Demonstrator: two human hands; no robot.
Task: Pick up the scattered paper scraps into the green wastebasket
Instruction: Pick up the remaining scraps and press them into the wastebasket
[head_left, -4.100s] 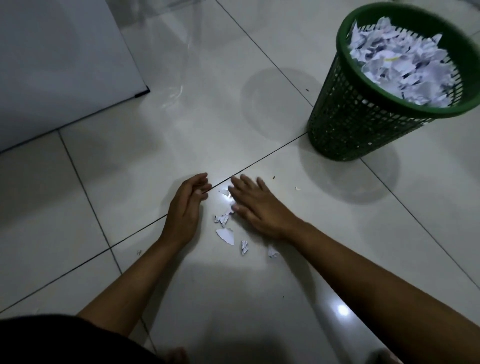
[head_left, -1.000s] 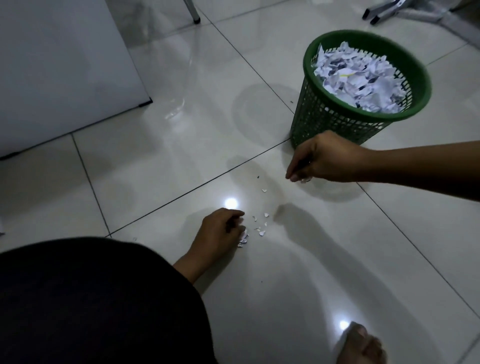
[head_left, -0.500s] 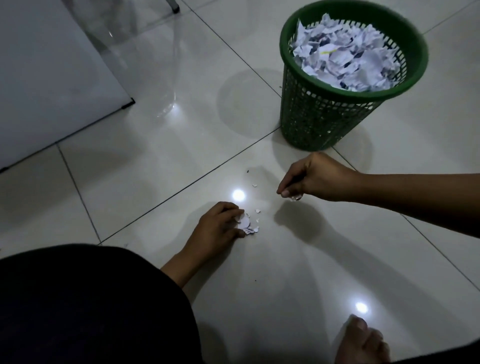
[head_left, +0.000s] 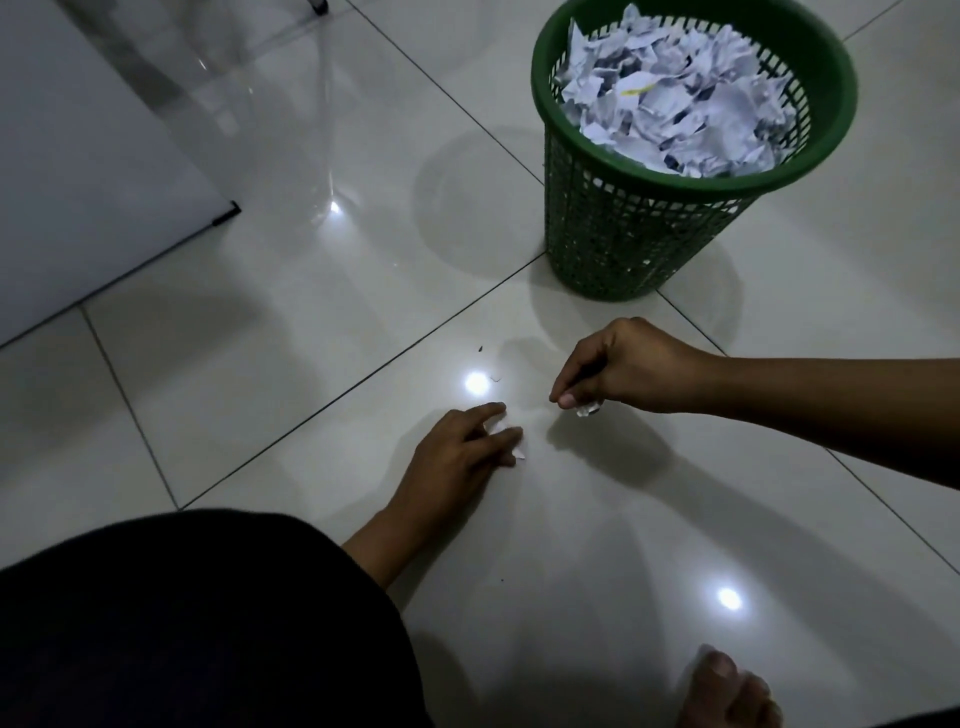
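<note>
Green mesh plastic forms the wastebasket (head_left: 644, 228), our landmark, which stands on the tiled floor (head_left: 311, 291) heaped to its rim with torn paper. Just in front of it our right hand (head_left: 623, 371) hovers above the floor, fingers curled, pinching a small scrap (head_left: 588, 410) that shows below the fingertips. Nearer to us, and a little left of the wastebasket, our left hand (head_left: 462, 449) lies low on the floor with fingers spread almost straight over the last scraps (head_left: 506, 434), pressing on them rather than gripping; white edges show between and beyond its fingers. A few dark specks lie on the floor between that hand and the wastebasket. A white board (head_left: 88, 156) leans far to the left of the wastebasket, and a bare foot (head_left: 727, 691) shows at the lower edge.

We judge the task nearly finished, the step in hand being the gathering of the final fragments. To do it well, we should draw the left fingers together to sweep the scraps into one pinch, since thin paper clings to glossy tile. Both hands should release well inside the rim, because the heap is high and light pieces may slide off.
</note>
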